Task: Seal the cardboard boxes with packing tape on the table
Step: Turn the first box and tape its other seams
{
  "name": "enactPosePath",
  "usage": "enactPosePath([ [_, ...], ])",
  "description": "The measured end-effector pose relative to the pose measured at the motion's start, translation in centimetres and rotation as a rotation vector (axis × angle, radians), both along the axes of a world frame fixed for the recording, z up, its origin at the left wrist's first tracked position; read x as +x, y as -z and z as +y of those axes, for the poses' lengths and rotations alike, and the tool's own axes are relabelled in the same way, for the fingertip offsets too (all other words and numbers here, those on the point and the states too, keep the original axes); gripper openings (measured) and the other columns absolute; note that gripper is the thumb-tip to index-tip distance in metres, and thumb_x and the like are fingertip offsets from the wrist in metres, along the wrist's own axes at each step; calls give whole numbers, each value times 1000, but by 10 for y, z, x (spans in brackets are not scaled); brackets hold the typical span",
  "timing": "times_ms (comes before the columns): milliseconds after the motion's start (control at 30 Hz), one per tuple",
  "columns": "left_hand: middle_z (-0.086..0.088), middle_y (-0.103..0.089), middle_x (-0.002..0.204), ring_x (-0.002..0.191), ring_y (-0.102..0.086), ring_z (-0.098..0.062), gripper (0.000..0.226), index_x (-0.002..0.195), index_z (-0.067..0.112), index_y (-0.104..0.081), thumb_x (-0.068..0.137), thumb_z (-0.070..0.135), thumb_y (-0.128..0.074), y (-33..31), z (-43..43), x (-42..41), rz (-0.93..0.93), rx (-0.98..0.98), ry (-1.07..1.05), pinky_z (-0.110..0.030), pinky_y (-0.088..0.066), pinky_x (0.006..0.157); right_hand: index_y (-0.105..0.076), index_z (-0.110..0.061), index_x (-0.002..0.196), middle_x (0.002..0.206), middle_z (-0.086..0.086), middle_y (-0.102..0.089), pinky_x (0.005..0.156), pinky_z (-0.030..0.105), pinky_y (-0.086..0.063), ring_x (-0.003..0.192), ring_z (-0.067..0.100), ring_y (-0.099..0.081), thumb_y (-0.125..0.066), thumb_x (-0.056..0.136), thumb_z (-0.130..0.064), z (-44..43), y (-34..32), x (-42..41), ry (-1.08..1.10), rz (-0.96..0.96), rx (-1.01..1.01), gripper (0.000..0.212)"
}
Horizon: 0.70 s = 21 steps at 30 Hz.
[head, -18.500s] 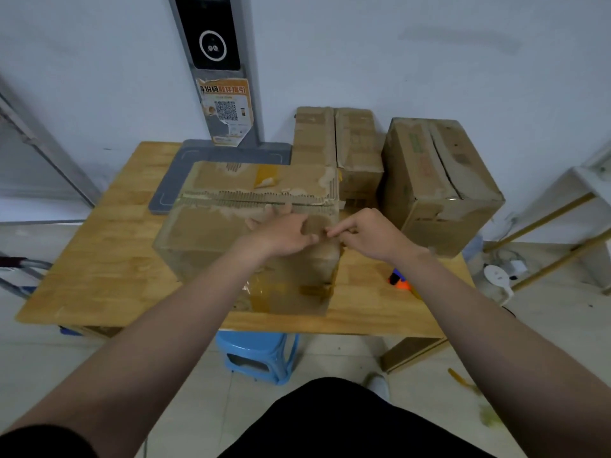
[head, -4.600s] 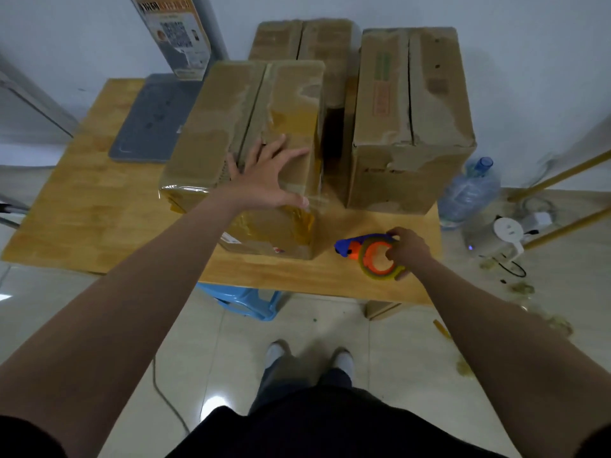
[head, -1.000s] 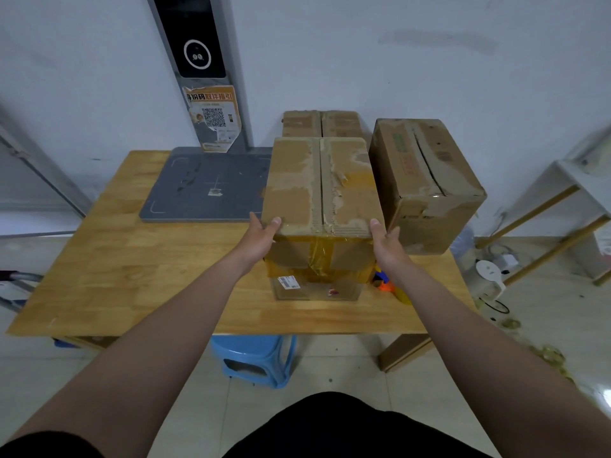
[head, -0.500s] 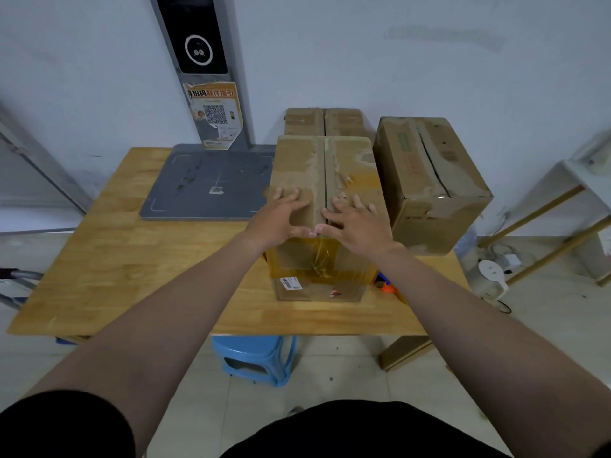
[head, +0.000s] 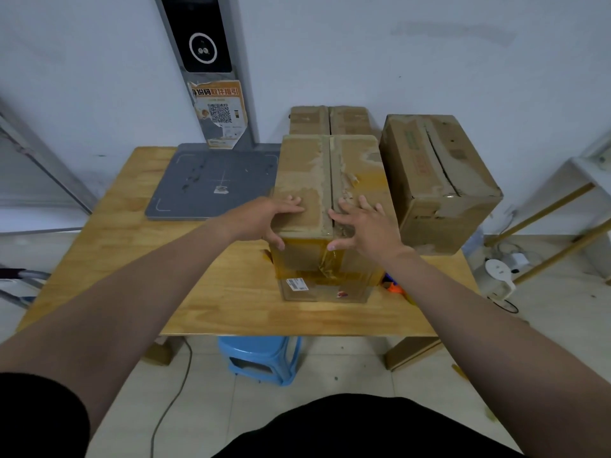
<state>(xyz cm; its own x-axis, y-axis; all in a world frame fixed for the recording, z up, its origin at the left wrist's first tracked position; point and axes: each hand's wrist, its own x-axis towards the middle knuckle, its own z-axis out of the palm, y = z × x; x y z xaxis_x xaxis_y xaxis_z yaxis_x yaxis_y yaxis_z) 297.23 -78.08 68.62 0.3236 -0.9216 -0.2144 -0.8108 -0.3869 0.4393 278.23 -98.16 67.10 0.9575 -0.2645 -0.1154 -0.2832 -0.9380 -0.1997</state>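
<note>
- Wooden table (head: 231, 312) carries three cardboard boxes; the nearest box (head: 330, 180) stands at its front edge.
- Left hand (head: 264, 219) lies flat and spread on that box's top, thumb over the front edge.
- Right hand (head: 367, 226) does likewise beside the centre seam.
- Orange tape dispenser (head: 395, 287) peeks out just right of the box.

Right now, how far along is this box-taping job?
Done, it seems: yellowish tape wraps the front box's near end. In hand: the left hand and right hand lie flat on its top flaps, either side of the centre seam. Left: I cannot tell if that seam is taped; the right-hand box gapes open on top; the tape dispenser lies half-hidden beside the front box.
</note>
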Motion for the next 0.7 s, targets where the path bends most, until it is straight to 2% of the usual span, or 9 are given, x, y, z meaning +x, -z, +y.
enactPosePath([
  [200,14,-23,167,154,-15,-5,113,159,28,-35,64,16,-96,8,11,10,39,-15,29,-35,-32,121,-33,-40,153,166,-8,-18,122,52,0,155,29,-2,-73,79,-57,-5,1,-3,3,-38,89,85],
  [267,14,-21,168,154,-14,-5,114,159,28,-34,64,22,-96,6,12,8,17,-16,40,-36,-26,124,-33,-40,153,167,-9,-17,123,52,1,155,29,-1,-74,79,-56,-7,2,-3,0,-41,99,87],
  [333,13,-18,169,155,-12,-6,113,160,28,-32,66,36,-94,0,9,4,1,16,56,-39,-17,126,-32,-41,154,167,-9,-16,122,53,2,155,28,1,-75,77,-57,-8,2,-4,-1,-36,107,89],
  [433,12,-15,170,157,-10,-15,98,159,35,-33,76,59,-80,-6,0,-11,-109,65,11,-62,-3,123,-37,-48,150,167,-11,-16,121,58,5,155,33,4,-74,77,-61,-5,-5,-4,5,-10,169,82],
  [500,10,-17,170,158,-8,-21,87,156,41,-37,80,61,-76,-4,-14,-28,-155,49,-8,-73,2,117,-45,-52,143,166,-14,-19,116,68,5,153,39,3,-72,80,-59,3,-11,3,-17,40,134,69],
  [600,15,-21,168,158,-5,-26,83,153,45,-41,79,57,-78,6,-31,-50,-156,-10,-43,-78,-7,114,-54,-49,138,163,-16,-28,108,79,-2,152,41,-6,-71,85,-53,13,-17,16,-53,58,110,55],
  [700,22,-24,165,158,-8,-22,87,152,47,-40,75,60,-78,13,-31,-46,-218,-30,-45,-75,-16,116,-50,-50,140,163,-20,-23,114,75,-4,154,33,-4,-64,90,-53,2,-11,7,-130,42,43,52],
])
